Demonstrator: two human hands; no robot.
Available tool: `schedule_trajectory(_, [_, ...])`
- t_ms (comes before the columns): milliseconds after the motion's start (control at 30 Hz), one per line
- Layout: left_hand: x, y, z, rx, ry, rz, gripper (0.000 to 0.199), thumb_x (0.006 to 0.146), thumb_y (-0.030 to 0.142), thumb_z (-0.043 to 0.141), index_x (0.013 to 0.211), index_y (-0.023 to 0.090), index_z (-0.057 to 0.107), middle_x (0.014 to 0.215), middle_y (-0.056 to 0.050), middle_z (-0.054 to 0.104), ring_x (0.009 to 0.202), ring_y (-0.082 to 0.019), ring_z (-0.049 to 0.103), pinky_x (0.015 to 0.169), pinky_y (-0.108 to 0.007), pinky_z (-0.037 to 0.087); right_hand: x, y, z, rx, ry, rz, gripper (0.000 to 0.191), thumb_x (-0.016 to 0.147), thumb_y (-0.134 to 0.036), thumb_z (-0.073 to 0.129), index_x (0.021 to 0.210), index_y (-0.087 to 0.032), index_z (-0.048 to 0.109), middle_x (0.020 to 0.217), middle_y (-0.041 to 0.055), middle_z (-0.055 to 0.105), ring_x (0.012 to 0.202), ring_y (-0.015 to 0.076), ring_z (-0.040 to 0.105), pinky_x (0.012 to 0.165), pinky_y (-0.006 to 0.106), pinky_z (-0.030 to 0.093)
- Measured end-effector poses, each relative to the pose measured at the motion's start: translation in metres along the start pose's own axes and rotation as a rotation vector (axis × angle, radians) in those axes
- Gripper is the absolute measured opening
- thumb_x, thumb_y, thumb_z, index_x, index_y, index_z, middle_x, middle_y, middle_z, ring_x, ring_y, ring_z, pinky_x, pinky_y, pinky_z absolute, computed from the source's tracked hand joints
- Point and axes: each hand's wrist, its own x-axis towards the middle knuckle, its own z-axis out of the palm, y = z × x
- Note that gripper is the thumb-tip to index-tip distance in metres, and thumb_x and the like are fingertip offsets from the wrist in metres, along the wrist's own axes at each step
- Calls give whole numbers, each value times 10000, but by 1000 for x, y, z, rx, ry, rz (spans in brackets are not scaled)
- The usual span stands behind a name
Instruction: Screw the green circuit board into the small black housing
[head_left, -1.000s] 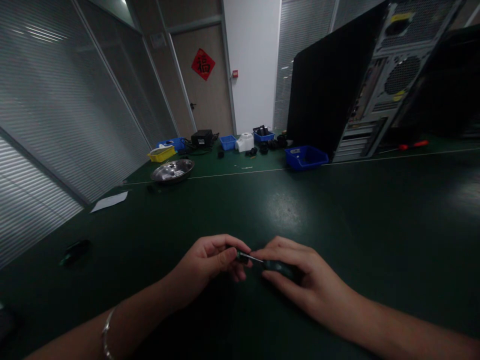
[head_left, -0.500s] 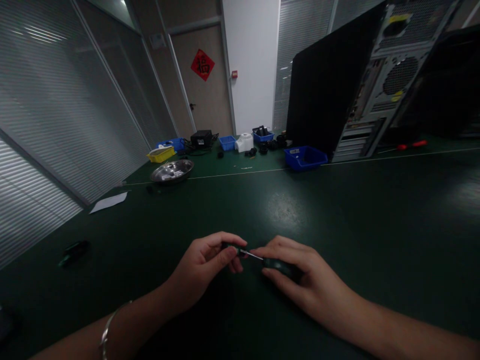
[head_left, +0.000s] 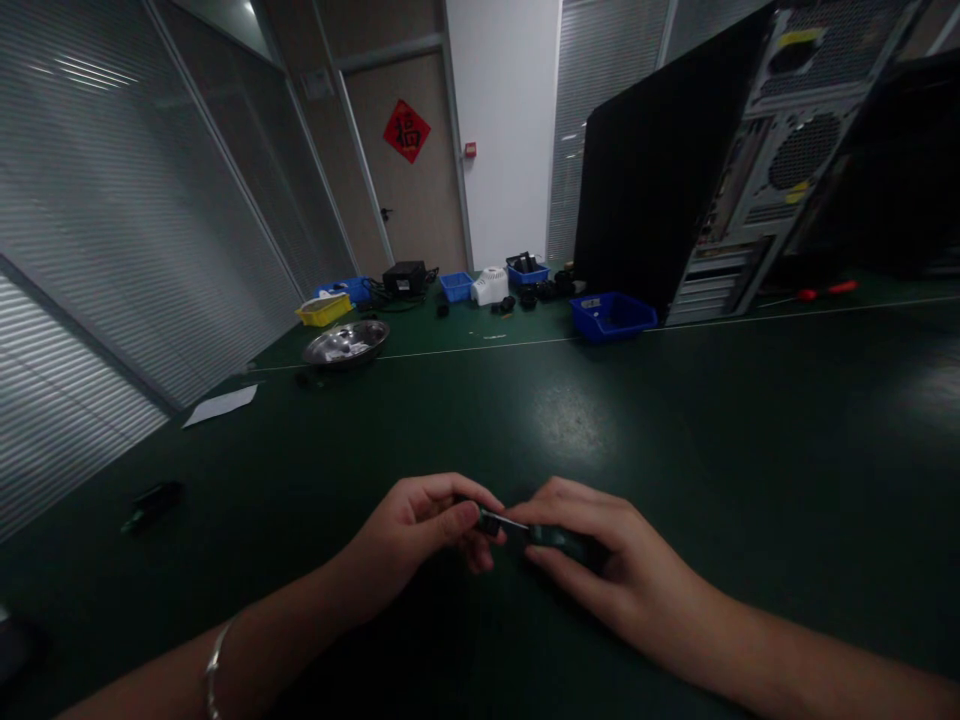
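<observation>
Low over the dark green table [head_left: 675, 450], my two hands meet near the front edge. My right hand [head_left: 600, 560] grips the dark green handle of a small screwdriver [head_left: 559, 537], whose short metal shaft points left. My left hand [head_left: 420, 535] pinches a small dark part [head_left: 491, 521] at the tip of that shaft between thumb and fingers. The part is mostly hidden by the fingers. A bracelet sits on my left wrist.
A black computer case [head_left: 675, 170] stands at the back right with a blue bin [head_left: 611, 313] in front and a red-handled screwdriver [head_left: 825, 291] beside it. A metal bowl [head_left: 346, 342], a yellow tray [head_left: 324, 309], more blue bins and a white sheet [head_left: 220, 404] lie at the back left. A dark tool [head_left: 152, 497] lies left.
The two hands have closed together, so less of the metal shaft shows between them. The left fingers have shifted slightly on the small part.
</observation>
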Motion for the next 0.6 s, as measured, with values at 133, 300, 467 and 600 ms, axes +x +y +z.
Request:
schedule_trajectory(133, [1, 0, 1, 21, 41, 18, 203, 898, 265, 583, 1022, 125, 663, 897, -79, 686, 718, -140, 628, 691, -285, 492, 0, -1, 0, -17, 9, 20, 303, 904, -142, 552, 1171, -238, 658, 982, 56, 657, 904, 177, 616, 789, 301, 501])
schedule_trajectory(300, [-1, 3, 1, 125, 98, 49, 217, 899, 278, 576, 1036, 128, 651, 871, -71, 686, 731, -147, 622, 698, -289, 487, -1, -2, 0, -34, 3, 40, 314, 907, -130, 542, 1177, -246, 653, 992, 49, 655, 909, 173, 612, 794, 296, 496])
schedule_trajectory(467, [-7, 8, 6, 349, 131, 69, 246, 901, 299, 570, 1065, 133, 649, 844, -66, 678, 781, -166, 620, 748, -310, 478, -1, -1, 0, -46, 2, 27, 312, 898, -124, 549, 1166, -241, 656, 974, 45, 649, 898, 171, 610, 782, 299, 496])
schedule_trajectory(600, [-4, 9, 6, 255, 96, 64, 216, 897, 277, 578, 1036, 131, 655, 836, -57, 672, 741, -151, 618, 708, -292, 488, 0, 0, 0, -36, -2, 13, 306, 896, -125, 552, 1159, -239, 657, 971, 44, 650, 890, 169, 613, 771, 297, 498])
